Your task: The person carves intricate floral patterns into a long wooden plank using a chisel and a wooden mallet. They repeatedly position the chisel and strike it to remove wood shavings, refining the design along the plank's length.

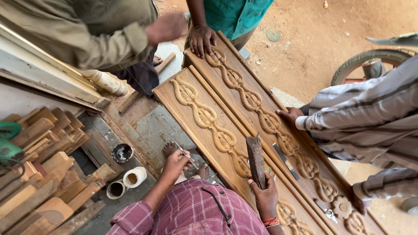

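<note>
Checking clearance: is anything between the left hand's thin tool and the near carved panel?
Nothing visible. The left hand and thin tool sit beside the carved panel; the right hand holds a wooden block farther along.

A plaid shirt in maroon and purple, sleeves rolled up; red-orange bands, perhaps thread, circle the right hand's wrist.

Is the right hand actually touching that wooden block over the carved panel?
Touching. The head view shows the right hand with fingers closed round the lower end of the wooden block; the left hand grips a thin tool.
</note>
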